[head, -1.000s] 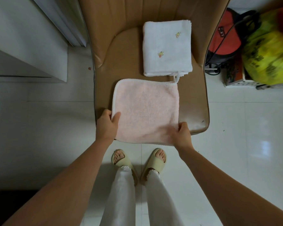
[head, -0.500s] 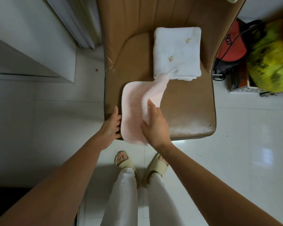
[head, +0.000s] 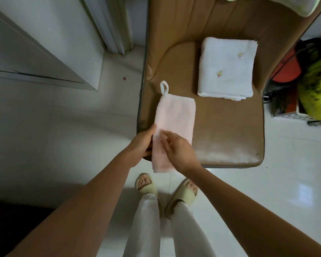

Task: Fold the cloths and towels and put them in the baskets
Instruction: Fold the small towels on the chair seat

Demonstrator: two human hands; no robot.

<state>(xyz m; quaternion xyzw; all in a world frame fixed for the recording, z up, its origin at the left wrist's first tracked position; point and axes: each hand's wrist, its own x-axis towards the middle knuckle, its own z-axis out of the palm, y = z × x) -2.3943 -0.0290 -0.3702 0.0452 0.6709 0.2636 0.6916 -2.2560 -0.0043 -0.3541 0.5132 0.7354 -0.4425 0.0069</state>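
The pink cloth (head: 171, 125) lies on the seat (head: 220, 127), long way near to far. The left hand (head: 140, 147) holds its near left edge. The right hand (head: 180, 151) hovers open above.

No writing, number or brand can be read anywhere in this view. The yellow-green bag (head: 317, 89) at the right edge carries dark printed marks, but they are too blurred to make out as letters. The folded white towel (head: 227, 68) near the back right of the brown seat (head: 220, 130) bears two small embroidered motifs, which are pictures and not text. The pink cloth (head: 171, 119) at the seat's front left edge shows no label.
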